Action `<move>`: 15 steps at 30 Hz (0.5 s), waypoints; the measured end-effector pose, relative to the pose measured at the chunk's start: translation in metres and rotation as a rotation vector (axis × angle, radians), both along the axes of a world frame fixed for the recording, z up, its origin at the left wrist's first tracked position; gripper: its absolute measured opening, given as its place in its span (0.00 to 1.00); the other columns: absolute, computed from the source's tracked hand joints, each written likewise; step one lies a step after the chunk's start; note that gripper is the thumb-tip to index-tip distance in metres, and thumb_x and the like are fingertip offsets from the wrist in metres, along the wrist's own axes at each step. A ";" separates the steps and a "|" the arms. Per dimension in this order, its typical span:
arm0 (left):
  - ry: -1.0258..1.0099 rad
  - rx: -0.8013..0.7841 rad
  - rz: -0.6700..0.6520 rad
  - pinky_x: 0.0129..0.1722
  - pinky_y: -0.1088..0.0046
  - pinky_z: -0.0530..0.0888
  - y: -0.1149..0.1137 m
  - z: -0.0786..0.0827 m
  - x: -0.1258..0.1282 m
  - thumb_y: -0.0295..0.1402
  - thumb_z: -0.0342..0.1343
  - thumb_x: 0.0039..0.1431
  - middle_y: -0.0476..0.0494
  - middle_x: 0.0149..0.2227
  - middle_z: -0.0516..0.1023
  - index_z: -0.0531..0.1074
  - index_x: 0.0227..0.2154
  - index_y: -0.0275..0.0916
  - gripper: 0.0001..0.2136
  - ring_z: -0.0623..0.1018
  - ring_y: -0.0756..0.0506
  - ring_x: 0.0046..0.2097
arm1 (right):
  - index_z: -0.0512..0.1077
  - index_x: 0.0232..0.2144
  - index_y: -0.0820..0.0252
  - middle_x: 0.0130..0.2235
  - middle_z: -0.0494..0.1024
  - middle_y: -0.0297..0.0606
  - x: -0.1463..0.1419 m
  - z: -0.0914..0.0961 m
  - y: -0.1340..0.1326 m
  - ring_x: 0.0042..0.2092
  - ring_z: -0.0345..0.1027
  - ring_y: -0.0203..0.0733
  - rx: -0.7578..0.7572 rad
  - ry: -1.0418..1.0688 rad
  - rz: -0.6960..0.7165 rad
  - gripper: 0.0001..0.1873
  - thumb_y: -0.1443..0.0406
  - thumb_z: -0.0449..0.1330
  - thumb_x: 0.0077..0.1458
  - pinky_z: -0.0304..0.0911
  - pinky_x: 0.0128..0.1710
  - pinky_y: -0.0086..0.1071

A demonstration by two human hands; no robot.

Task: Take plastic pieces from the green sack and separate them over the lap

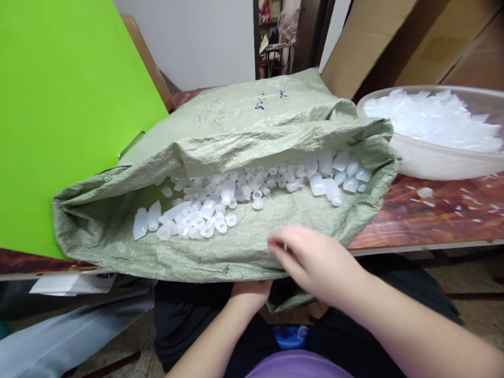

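Note:
A large pale green woven sack (254, 250) lies on its side with its mouth spread towards me. Inside it are many small translucent white plastic bottle-like pieces (209, 206) and short ring-like ones. My right hand (303, 259) hovers over the front lip of the sack, with thumb and fingers curled together; whatever they may hold is too small or hidden. Under the front edge of the sack is my left hand (252, 292), its fingers covered by the fabric.
At the right stands a translucent tub (434, 156) heaped with white plastic pieces. Scraps (425, 192) lie on the reddish wooden table (404, 221) below it. A bright green panel (56, 108) rises on the left; cardboard (374, 33) leans behind. Another person's grey-clad leg (74, 336) is lower left.

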State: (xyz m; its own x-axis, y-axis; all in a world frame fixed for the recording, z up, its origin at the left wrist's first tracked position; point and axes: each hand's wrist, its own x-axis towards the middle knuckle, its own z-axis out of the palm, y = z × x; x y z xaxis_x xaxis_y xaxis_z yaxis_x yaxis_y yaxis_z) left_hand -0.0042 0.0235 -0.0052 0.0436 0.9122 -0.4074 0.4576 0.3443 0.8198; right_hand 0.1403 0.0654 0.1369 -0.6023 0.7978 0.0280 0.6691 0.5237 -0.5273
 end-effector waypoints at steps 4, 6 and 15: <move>-0.011 -0.123 0.198 0.37 0.65 0.67 -0.018 0.008 0.002 0.46 0.45 0.55 0.45 0.21 0.70 0.68 0.22 0.39 0.17 0.71 0.43 0.29 | 0.65 0.42 0.67 0.39 0.72 0.48 -0.050 -0.007 0.050 0.40 0.71 0.52 0.171 -0.218 -0.253 0.18 0.58 0.53 0.57 0.66 0.36 0.40; -0.097 -0.199 0.262 0.27 0.70 0.64 -0.026 0.012 0.003 0.47 0.43 0.54 0.48 0.18 0.67 0.66 0.19 0.39 0.18 0.67 0.47 0.23 | 0.65 0.41 0.70 0.39 0.72 0.50 -0.061 -0.016 0.063 0.40 0.71 0.53 0.164 -0.220 -0.248 0.17 0.60 0.54 0.57 0.67 0.36 0.41; -0.716 -0.283 0.521 0.17 0.76 0.51 -0.032 0.009 0.005 0.52 0.57 0.42 0.54 0.14 0.64 0.66 0.22 0.36 0.21 0.56 0.55 0.15 | 0.60 0.55 0.52 0.43 0.69 0.41 0.028 -0.019 -0.009 0.44 0.68 0.39 -0.079 0.199 0.160 0.19 0.63 0.45 0.62 0.65 0.45 0.33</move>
State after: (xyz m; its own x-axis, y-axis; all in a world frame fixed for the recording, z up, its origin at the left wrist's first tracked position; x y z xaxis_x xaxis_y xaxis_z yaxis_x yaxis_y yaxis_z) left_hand 0.0005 -0.0080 0.0040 -0.0166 0.7577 -0.6524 -0.3940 0.5947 0.7008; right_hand 0.1681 0.0562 0.1181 -0.7096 0.6975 0.1000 0.4605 0.5664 -0.6835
